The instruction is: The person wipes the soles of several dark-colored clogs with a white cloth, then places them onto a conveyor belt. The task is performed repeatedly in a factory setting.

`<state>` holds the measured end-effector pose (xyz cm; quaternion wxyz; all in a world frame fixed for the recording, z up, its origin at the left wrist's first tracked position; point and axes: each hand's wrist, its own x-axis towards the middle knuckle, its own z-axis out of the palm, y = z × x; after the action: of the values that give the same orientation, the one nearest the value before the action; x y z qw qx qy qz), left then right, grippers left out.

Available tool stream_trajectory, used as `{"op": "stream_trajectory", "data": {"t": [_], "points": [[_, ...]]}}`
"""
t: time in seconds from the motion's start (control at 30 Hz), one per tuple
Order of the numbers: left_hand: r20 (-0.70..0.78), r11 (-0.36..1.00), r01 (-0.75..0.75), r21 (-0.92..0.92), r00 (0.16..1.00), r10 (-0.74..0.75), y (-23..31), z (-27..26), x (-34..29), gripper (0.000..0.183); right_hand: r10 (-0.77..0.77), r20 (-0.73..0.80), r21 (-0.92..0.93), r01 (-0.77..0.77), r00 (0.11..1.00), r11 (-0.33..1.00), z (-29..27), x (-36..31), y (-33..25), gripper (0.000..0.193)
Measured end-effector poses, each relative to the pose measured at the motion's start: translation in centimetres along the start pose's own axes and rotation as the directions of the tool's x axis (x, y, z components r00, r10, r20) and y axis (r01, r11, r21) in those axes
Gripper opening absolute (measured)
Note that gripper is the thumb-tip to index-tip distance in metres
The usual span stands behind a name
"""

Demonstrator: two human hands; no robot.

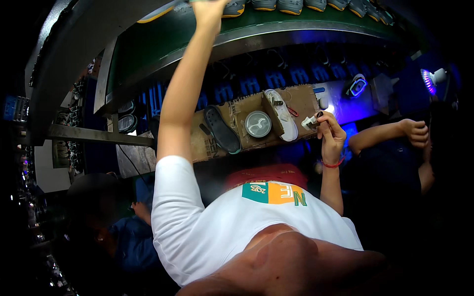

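Note:
My left arm stretches up to the raised green belt point(247, 23), and my left hand point(208, 14) is at the row of grey shoes with yellow-orange sole edges point(290, 6). Its fingers are cut off by the picture's top edge. My right hand point(333, 132) is raised over the bench's right part, fingers closed in a pinch around a small dark-and-white thing point(312, 120), perhaps a brush. Left of it, a white sole point(286, 121) leans in a cardboard holder. Beside that stand a round tub with whitish contents point(257, 124) and a dark sole with a teal edge point(223, 130).
Flattened cardboard point(201, 148) covers the bench. Blue racks point(249, 86) line the space under the belt. A co-worker's arm point(390, 135) reaches in at right, near a purple-lit lamp point(432, 79). Another person point(131, 237) sits at lower left. A metal post point(104, 76) stands at left.

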<state>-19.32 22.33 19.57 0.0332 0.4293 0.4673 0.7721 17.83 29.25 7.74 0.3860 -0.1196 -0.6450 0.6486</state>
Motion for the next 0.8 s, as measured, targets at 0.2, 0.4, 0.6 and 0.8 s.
{"op": "stream_trajectory", "data": {"t": [0.2, 0.4, 0.6, 0.8], "points": [[-0.078, 0.972, 0.178, -0.152, 0.978, -0.192, -5.4, -1.9, 3.6, 0.064, 0.066, 0.085, -0.04, -0.063, 0.994, 0.997, 1.1, -1.5, 0.6, 0.008], [-0.047, 0.777, 0.039, 0.629, 0.999, -0.013, -4.6, -3.6, -21.7, 0.071, 0.099, 0.266, -0.332, -0.005, 0.959, 0.943, 2.9, -3.0, 3.3, 0.009], [-0.422, 0.149, 0.561, 0.814, 0.748, -0.512, -10.6, -13.2, -46.1, 0.07, 0.068, 0.375, -0.506, 0.143, 0.924, 0.85, 7.1, -3.6, 9.6, 0.013], [-0.606, 0.362, 0.87, 0.336, 0.494, -0.624, -11.0, -11.4, -47.1, 0.067, 0.056, 0.394, -0.719, 0.269, 0.917, 0.641, 9.1, -3.1, 18.4, 0.013]]}}
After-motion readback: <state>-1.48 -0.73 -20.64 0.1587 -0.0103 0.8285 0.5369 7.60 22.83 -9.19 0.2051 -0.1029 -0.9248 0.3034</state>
